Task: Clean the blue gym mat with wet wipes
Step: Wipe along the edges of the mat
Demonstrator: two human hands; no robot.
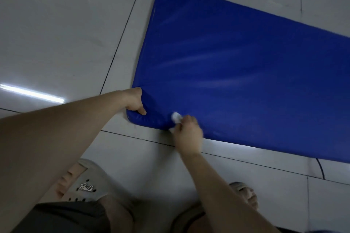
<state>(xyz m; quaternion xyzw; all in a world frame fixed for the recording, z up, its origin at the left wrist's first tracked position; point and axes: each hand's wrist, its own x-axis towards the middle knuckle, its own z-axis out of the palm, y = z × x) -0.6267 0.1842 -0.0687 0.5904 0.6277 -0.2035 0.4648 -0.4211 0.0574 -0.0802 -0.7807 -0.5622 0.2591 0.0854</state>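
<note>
A thick blue gym mat (236, 66) lies flat on the tiled floor, running from the centre out past the right edge. My left hand (135, 101) grips its near left corner, the thumb pressed into the top surface and the fingers hidden under the edge. My right hand (187, 132) holds a crumpled white wet wipe (176, 117) against the mat's near edge, just right of that corner. Part of the wipe pokes out below the fingers.
Pale grey floor tiles (66, 34) with dark grout lines surround the mat. My feet in light sandals (86, 183) and bent knees sit close to the near edge. A strip-light reflection (32, 92) glares on the floor at left.
</note>
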